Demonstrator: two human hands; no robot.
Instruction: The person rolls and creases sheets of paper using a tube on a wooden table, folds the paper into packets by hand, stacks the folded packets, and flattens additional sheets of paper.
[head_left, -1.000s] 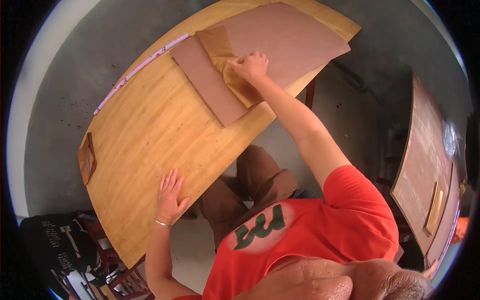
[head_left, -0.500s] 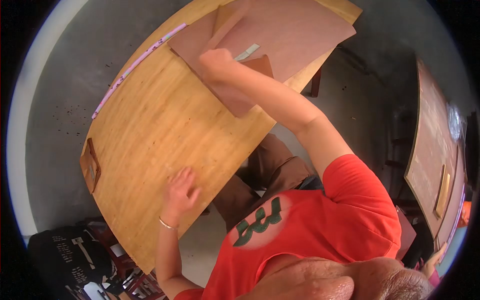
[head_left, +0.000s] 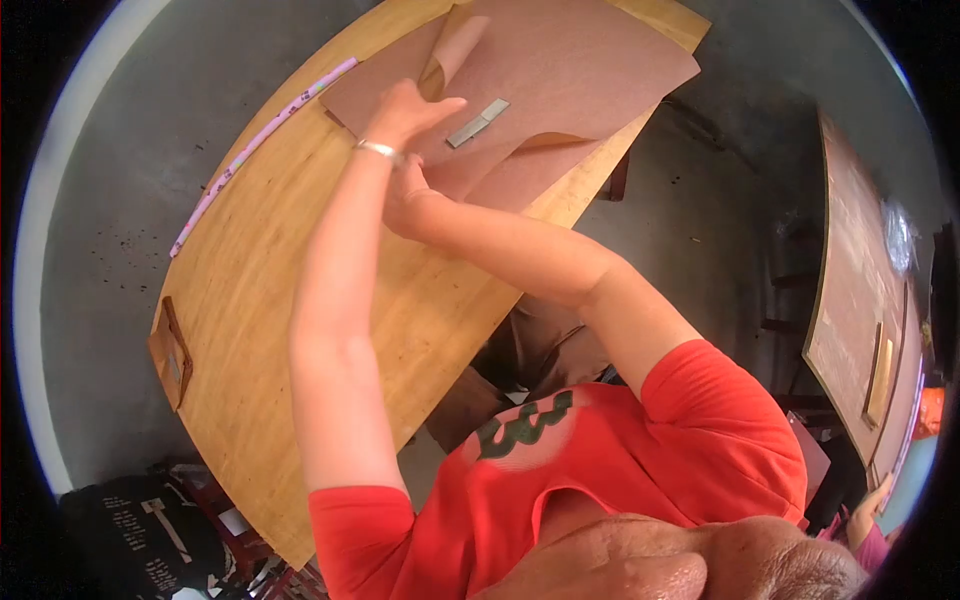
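Observation:
A large brown sheet (head_left: 570,70) covers the far end of the wooden table, its near edge raised and its far-left part folded over. My left hand (head_left: 405,112) is on the sheet's left part, thumb spread away from the fingers. Just below it, my right hand (head_left: 408,198) is closed at the sheet's near-left edge, its fingertips partly hidden. On the sheet to the right of my hands lies a small grey-green strip (head_left: 478,123).
The wooden table (head_left: 300,260) curves toward me. A pink patterned strip (head_left: 260,150) runs along its far-left edge, and a brown piece (head_left: 170,352) lies at the left end. Another board (head_left: 860,280) stands at right, with a person's hand (head_left: 870,508) below. A black bag (head_left: 150,530) sits lower left.
My left hand has moved from the bare table up to the sheet. My right hand has come back toward me to the near-left edge. The sheet has shifted, uncovering the grey-green strip.

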